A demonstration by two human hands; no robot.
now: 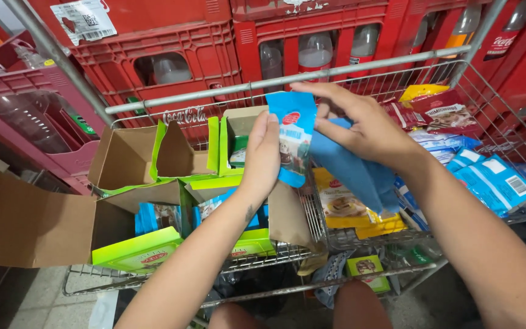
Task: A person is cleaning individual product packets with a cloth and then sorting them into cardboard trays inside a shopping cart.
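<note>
Two hands meet at the frame's centre above our wire cart (312, 219): our left hand (263, 159) grips a blue snack packet (293, 137), while our right hand (360, 125) presses a blue cloth (354, 173) against it. Cart rails and red crates (208, 49) hem us in closely.
</note>
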